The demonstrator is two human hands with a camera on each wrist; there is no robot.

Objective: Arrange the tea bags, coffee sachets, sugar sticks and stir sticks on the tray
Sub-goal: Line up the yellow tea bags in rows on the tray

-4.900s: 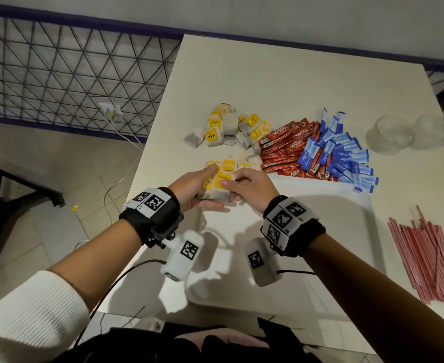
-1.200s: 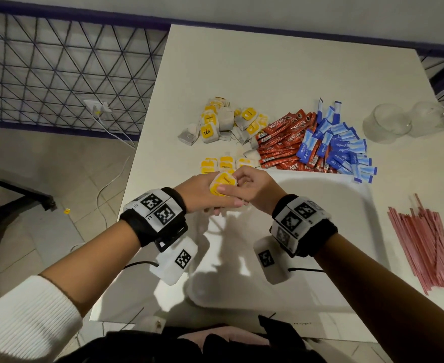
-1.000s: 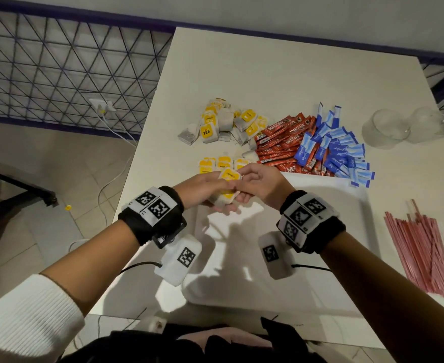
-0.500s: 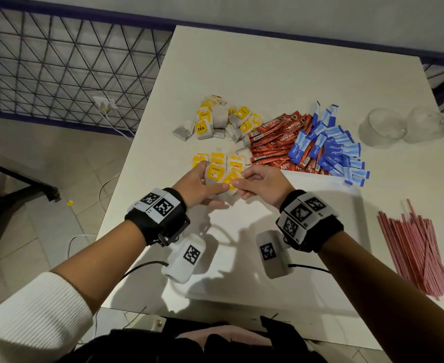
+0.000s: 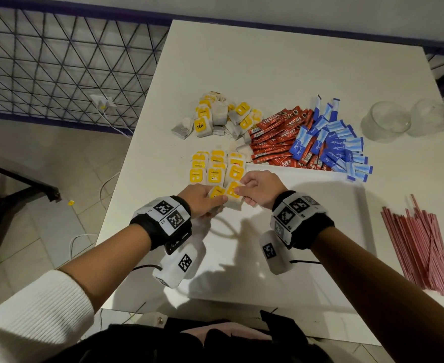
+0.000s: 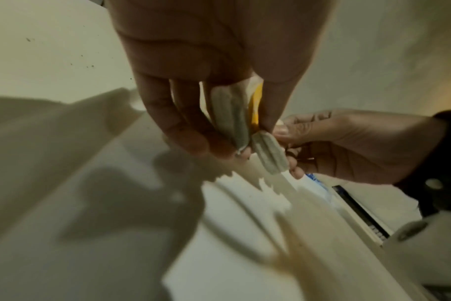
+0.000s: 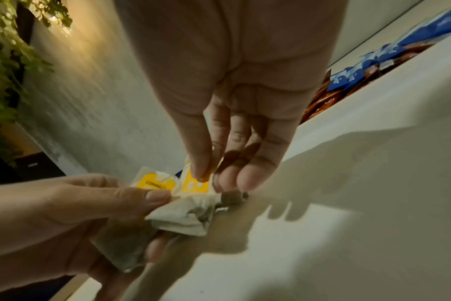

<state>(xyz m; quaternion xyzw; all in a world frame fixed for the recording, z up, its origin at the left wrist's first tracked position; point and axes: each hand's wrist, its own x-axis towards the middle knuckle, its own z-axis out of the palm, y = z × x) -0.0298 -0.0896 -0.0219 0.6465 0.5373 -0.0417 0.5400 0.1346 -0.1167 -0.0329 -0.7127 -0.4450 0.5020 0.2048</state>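
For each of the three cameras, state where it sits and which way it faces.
Head: on the head, facing forward and down at the table; both forearms, left hand and right hand show.
Left wrist: on the left wrist, facing along the fingers; the right hand shows opposite.
Right wrist: on the right wrist, facing along its fingers; the left hand shows opposite.
Shared: all three show the pinched tea bags.

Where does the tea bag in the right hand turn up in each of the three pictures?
Head: tea bag centre, pinched by the right hand.
Left wrist: right of centre, seen edge-on.
Right wrist: lower centre, yellow tag showing.
Shared landmark: the left hand, holding its own bag alongside.
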